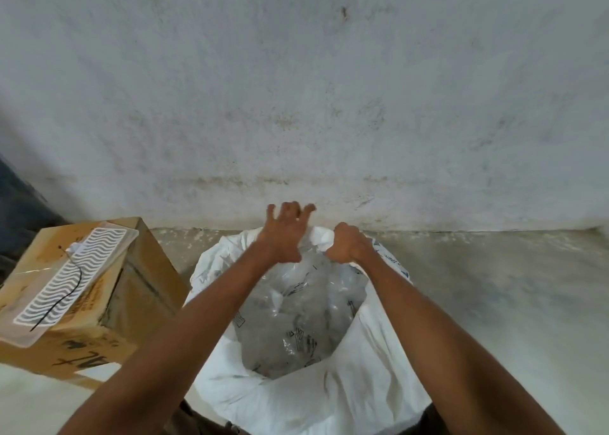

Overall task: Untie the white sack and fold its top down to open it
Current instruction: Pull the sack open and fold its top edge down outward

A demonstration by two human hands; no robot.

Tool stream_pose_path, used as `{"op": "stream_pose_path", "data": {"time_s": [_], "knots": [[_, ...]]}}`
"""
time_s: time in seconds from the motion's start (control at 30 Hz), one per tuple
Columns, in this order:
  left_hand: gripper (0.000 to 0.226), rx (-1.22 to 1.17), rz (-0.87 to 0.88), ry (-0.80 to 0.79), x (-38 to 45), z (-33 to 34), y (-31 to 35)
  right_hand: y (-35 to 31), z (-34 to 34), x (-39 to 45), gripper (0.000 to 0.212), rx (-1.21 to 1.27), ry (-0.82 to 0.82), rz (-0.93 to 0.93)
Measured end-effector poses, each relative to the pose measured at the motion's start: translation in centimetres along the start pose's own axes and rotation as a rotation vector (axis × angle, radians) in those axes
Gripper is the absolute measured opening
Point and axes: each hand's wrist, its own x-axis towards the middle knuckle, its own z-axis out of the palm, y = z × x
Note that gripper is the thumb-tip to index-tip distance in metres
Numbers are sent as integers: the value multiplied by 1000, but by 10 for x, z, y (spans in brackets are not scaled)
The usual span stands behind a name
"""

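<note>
The right hand (349, 243) is closed in a fist around a bunched fold of the far rim of the white sack (372, 391), with the gathered white fabric bulging out beside the knuckles. The left hand (285, 237) is just beside it, over the same far rim, with the fingers (271, 211) spread and extended toward the wall; the frame does not show whether the thumb pinches the material beneath the palm. Both bare forearms reach across the sack mouth from the near side.

The sack stands on the floor directly in front of the person, close to the wall. Its mouth is open and roughly round. The sack material is matte white woven fabric, soft and creased, with the top turned outward into a broad collar on the near side. Blue printing shows on the right outer face. Inside, a clear plastic liner (296, 322) is crumpled and glossy, carrying small black printed marks.

To the left, near the sack, is a brown cardboard box (138, 289) with black handwriting. On its top rests a flat transparent sheet (71, 276) with a white wavy-line pattern and a thin black wire.

The wall (329, 88) is rough, stained whitewashed plaster. The floor (510, 303) is pale, mottled concrete.
</note>
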Motion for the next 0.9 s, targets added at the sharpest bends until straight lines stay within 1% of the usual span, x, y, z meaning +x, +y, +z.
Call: {"op": "stream_pose_path", "data": {"time_s": [0.03,0.1,0.13,0.2,0.23,0.27,0.3,0.37,0.4,0.43,0.47,0.5,0.53,0.57,0.6,0.63,0.67,0.7,0.73,0.77,0.8,0.83,0.87,0.9], "knots": [[110,59,98,67,-1,7,14,-2,-10,1,43,11,-123,1],[98,79,202,141,-2,19,33,-4,-30,-1,59,6,-304,12],[84,50,217,173,-1,23,38,-4,-38,-3,63,-19,-363,15],[59,-23,186,194,3,22,41,-1,-42,-2,58,-35,-417,-1],[51,-33,156,170,7,20,42,2,-38,-2,53,-28,-389,-21],[46,-34,124,129,13,16,43,4,-31,-5,51,-16,-319,-45],[41,-39,88,80,19,11,43,7,-23,-6,53,-27,-217,-62],[40,-112,-11,-46,30,6,39,14,-1,-16,71,-170,69,-104],[43,-160,-66,-134,35,5,34,18,12,-24,82,-276,221,-74],[46,-209,-109,-239,40,2,27,19,21,-35,87,-359,341,-6],[45,-260,-129,-341,44,-3,20,21,29,-43,85,-384,400,69],[40,-302,-124,-434,49,-7,14,25,35,-48,81,-362,409,130],[32,-330,-103,-503,52,-12,10,30,41,-48,78,-332,377,176],[30,-334,-96,-545,53,-17,8,36,42,-45,75,-294,323,194],[38,-323,-91,-551,55,-19,8,42,39,-42,72,-237,250,188],[55,-299,-84,-522,56,-20,9,45,30,-41,65,-171,200,167],[79,-255,-79,-450,53,-18,14,49,23,-38,60,-99,173,136],[99,-198,-53,-340,48,-15,19,49,12,-39,57,-34,140,129],[111,-144,22,-213,41,-12,26,48,3,-37,55,42,111,123],[114,-94,128,-85,35,-6,33,46,-9,-37,52,116,73,137],[111,-63,236,23,30,1,39,46,-17,-33,48,163,13,144],[105,-61,323,94,26,7,46,44,-26,-34,47,178,-81,151],[99,-87,383,121,23,11,54,43,-33,-33,47,177,-182,149],[92,-130,403,113,23,17,60,45,-37,-33,43,181,-266,158]]}}
